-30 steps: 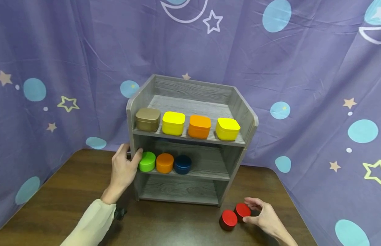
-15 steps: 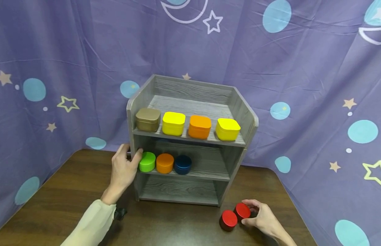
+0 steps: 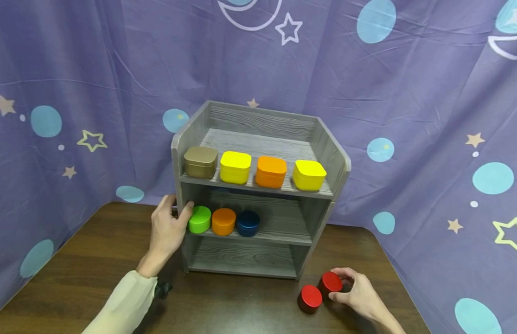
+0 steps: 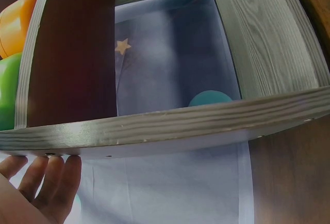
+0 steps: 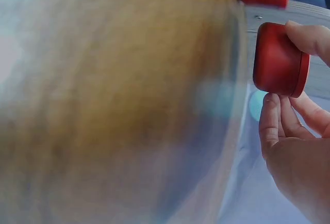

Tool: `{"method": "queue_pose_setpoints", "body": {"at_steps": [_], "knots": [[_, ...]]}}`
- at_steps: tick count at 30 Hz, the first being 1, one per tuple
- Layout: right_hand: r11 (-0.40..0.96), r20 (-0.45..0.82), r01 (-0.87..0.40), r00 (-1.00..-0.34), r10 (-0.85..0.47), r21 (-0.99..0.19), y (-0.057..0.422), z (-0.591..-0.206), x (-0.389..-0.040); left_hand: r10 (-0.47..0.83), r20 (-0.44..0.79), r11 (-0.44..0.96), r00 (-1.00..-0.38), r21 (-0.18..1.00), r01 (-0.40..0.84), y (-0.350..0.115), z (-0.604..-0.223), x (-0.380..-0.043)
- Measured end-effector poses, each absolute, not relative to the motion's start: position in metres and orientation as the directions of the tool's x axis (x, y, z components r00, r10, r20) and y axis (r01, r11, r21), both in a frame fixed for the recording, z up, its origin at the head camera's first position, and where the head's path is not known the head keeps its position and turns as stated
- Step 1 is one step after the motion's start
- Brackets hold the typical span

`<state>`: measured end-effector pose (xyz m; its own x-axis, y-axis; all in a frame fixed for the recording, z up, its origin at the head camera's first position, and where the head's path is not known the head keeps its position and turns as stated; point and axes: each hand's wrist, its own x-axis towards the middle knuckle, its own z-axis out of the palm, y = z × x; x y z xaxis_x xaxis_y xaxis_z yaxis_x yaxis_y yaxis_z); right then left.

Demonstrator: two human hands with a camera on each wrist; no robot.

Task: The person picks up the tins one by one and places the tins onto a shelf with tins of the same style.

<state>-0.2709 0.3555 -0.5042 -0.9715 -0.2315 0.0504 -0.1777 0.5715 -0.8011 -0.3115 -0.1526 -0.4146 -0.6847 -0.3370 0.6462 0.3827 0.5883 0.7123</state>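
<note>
My left hand holds the left side panel of a grey wooden shelf, thumb at the front edge. Its fingers touch the panel's outer face in the left wrist view. On the right, my right hand pinches a red round tin between thumb and fingertips. That tin appears slightly raised off the table. Beside it a second red tin stands on the table. Along the middle shelf's left part sit a green tin, an orange tin and a dark blue tin.
The top shelf carries a row of square tins: a brown one, a yellow one, an orange one and another yellow one. A brown wooden table lies beneath. Behind hangs a purple patterned curtain.
My right hand first shifts slightly on the red tin, then moves it a little up and right, beside the other red tin. The left hand stays on the shelf panel.
</note>
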Motion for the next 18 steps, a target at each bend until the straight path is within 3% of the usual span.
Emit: {"method": "queue_pose_setpoints", "body": {"at_steps": [18], "knots": [[0.542, 0.124, -0.256, -0.955, -0.268, -0.801, 0.331, -0.459, -0.258, -0.332, 0.661, 0.594, -0.673, 0.701, 0.395, -0.152, -0.412, -0.308]]}}
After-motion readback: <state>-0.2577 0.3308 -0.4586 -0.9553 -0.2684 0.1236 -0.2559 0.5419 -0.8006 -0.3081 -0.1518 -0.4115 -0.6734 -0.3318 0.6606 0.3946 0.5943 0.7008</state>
